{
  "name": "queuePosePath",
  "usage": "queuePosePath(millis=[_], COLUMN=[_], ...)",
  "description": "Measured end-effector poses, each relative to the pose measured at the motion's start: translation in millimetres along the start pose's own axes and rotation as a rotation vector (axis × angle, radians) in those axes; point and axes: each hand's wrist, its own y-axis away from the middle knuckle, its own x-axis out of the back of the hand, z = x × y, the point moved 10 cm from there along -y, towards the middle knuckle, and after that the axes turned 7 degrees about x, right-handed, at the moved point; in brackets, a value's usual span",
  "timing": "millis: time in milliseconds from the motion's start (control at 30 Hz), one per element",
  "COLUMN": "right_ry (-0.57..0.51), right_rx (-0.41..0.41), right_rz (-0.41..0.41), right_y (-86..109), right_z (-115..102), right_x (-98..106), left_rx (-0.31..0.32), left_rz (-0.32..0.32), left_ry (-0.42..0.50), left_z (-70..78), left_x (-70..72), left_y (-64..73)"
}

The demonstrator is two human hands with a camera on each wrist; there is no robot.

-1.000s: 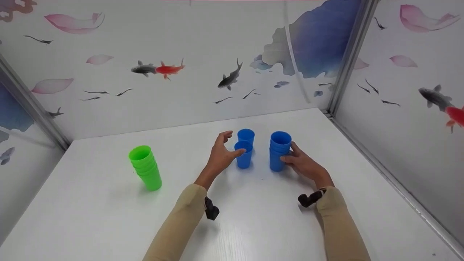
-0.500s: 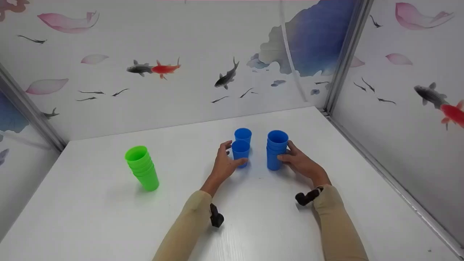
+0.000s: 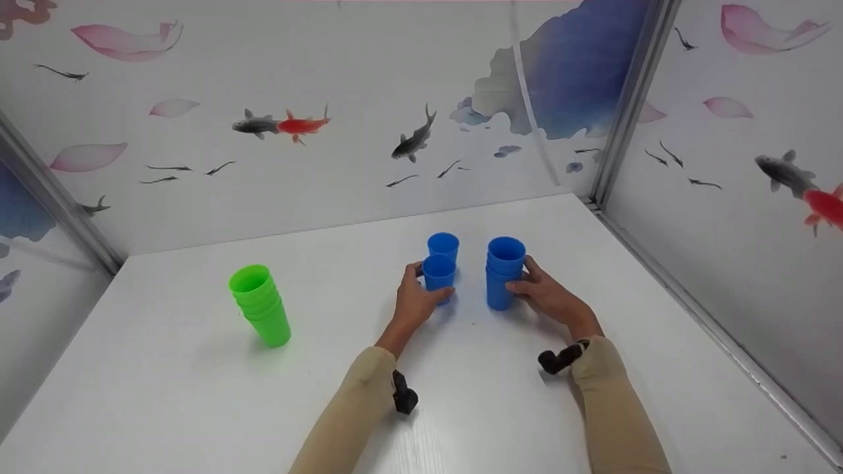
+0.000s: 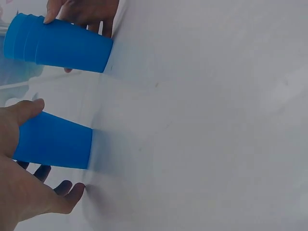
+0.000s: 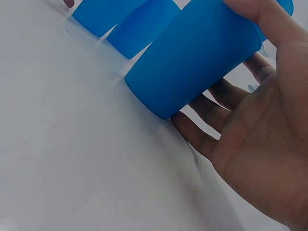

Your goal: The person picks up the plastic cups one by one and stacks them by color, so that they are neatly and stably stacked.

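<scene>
My left hand (image 3: pixel 413 299) holds a single blue cup (image 3: pixel 438 280), its thumb across the near side and fingers round the far left side. In the left wrist view that cup (image 4: pixel 55 142) stands upright on the table, some fingertips apart from it. My right hand (image 3: pixel 552 296) grips a stack of blue cups (image 3: pixel 498 289) by its right side. The right wrist view has the stack (image 5: pixel 192 53) between thumb and fingers; its base appears at the tabletop. Directly behind the single cup is another blue cup (image 3: pixel 443 242), partly hidden.
A stack of green cups (image 3: pixel 269 319) leans slightly at the left of the white table (image 3: pixel 474 388). Walls painted with fish (image 3: pixel 411 138) and petals enclose the back and sides. A metal rail (image 3: pixel 711 342) follows the right edge.
The left hand has come right and lower, from hovering beside the front blue cup to closing thumb and fingers round it. The right hand keeps its hold on the stack.
</scene>
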Motion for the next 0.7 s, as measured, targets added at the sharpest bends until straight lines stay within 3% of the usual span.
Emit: queuePosePath(millis=[533, 700], right_ry=[0.005, 0.039], right_rx=[0.024, -0.006], right_rz=[-0.01, 0.008], right_y=[0.1, 0.4], right_z=[-2.0, 0.1], right_x=[-1.6, 1.2], left_rx=[-0.011, -0.007], left_rz=[0.04, 0.045], left_ry=[0.02, 0.018], left_z=[-1.5, -0.7], left_x=[-1.5, -0.7], left_y=[-0.8, 1.0])
